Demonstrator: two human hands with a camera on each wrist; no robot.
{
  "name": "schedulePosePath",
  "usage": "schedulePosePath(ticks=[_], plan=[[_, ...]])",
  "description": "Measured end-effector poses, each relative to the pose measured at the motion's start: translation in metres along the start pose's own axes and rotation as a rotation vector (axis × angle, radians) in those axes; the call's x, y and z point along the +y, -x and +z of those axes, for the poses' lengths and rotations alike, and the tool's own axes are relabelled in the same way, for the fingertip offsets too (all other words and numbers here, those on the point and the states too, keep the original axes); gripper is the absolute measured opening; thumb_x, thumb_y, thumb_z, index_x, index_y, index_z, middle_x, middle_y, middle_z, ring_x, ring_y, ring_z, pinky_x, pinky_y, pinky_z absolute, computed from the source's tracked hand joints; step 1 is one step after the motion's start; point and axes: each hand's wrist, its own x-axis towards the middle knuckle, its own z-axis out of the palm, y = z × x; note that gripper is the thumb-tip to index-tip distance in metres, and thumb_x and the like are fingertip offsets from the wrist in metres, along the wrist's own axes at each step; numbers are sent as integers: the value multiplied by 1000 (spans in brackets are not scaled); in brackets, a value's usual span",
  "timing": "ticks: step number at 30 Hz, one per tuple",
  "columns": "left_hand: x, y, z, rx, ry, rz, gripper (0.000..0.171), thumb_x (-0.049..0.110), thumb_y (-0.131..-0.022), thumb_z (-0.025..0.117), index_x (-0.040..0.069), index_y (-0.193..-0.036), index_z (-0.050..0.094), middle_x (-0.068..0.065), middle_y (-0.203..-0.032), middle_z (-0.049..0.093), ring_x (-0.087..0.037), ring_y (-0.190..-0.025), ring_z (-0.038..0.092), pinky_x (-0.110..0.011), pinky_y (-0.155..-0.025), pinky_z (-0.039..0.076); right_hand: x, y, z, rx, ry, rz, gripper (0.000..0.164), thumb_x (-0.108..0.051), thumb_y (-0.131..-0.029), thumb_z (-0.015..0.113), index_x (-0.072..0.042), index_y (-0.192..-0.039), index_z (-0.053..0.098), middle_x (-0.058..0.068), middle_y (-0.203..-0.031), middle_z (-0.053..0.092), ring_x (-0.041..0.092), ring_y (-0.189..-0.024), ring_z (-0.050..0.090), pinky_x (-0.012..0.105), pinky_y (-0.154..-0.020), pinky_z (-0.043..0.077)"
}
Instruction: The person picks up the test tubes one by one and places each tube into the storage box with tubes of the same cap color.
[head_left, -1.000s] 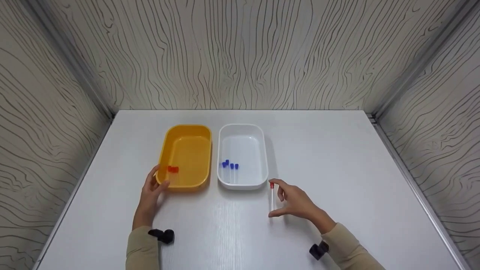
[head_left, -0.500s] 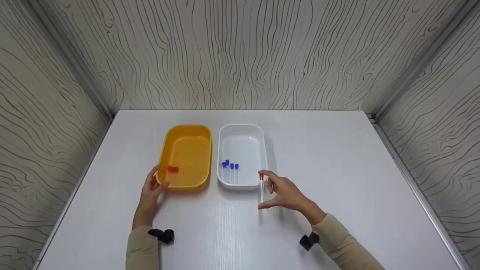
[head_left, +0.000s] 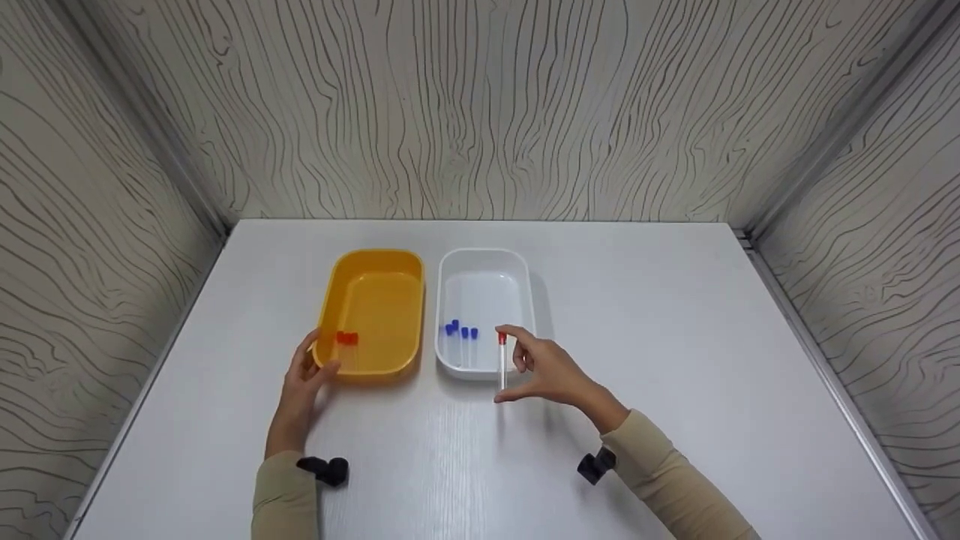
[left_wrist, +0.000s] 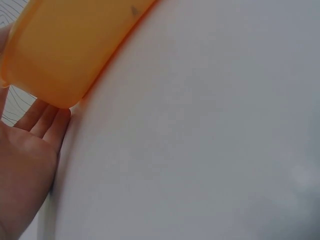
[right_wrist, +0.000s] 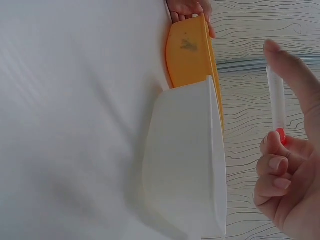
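Between its thumb and index finger my right hand (head_left: 549,373) holds a clear test tube (right_wrist: 276,97) by its two ends. The tube's red cap (head_left: 502,339) is at the far end, under the index fingertip, and the thumb is on the near end. In the head view the tube overlaps the front of the white tray (head_left: 484,375). My left hand (head_left: 302,382) grips the near left corner of the yellow tray (head_left: 376,375), thumb at the front rim, other fingers round the outer side. Several red-capped tubes (head_left: 346,339) lie in the yellow tray, and several blue-capped tubes (head_left: 464,333) in the white one.
The two trays stand side by side on a white table (head_left: 637,300), the yellow one on the left. Wood-patterned panels (head_left: 480,112) enclose the table at the back and both sides.
My right hand has moved left and away from me with the red-capped test tube, from right of the white tray to its front part. The left hand stays on the yellow tray.
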Motion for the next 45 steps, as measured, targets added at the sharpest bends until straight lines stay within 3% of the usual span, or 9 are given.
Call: schedulePosePath(ticks=[7,11,14,19,24,33,45], plan=[[1,0,1,-7,12,-14,73,33,-90,67,41,-149,25,1,-161,24,-16,-145,31,-45,-125,19,-12,-18,3,16,-24,-57,94,-38,-63,89,-10,-140,43,0,-76,53,2,-65,37,14,-58,31],[0,-2,1,-2,2,6,70,27,-92,65,39,-149,26,1,-155,33,-4,-130,44,-19,-109,39,-18,-27,5,8,-27,-69,94,-37,-63,89,-10,-141,43,1,-75,53,1,-64,36,15,-58,30],[0,-2,1,5,-10,14,69,26,-92,65,39,-148,27,2,-151,36,4,-118,50,-9,-97,42,-24,-33,9,5,-29,-83,93,-35,-63,89,-10,-140,43,0,-74,52,1,-64,36,15,-59,30],[0,-2,1,5,1,5,71,30,-90,68,39,-148,28,1,-154,34,-3,-127,45,-31,-117,34,-32,-43,16,-11,-40,-89,90,-35,-65,89,-11,-139,43,0,-75,52,2,-66,38,15,-60,32],[0,0,1,4,16,-1,72,35,-88,69,40,-147,28,0,-158,29,-15,-138,37,-44,-124,24,-40,-53,25,-40,-40,-69,90,-35,-65,88,-12,-140,43,0,-74,51,3,-65,38,16,-61,32],[0,0,1,1,20,-8,73,35,-88,69,41,-148,28,0,-158,29,-17,-140,35,-44,-124,22,-47,-67,41,-82,-33,-19,93,-41,-66,87,-16,-142,41,-8,-74,45,4,-65,38,16,-61,32],[0,-2,1,6,18,-9,69,24,-93,63,36,-150,25,1,-159,28,-15,-142,35,-38,-123,26,-48,-83,61,-94,-87,21,94,-37,-68,86,-14,-145,39,-4,-73,49,4,-62,40,15,-58,33]])
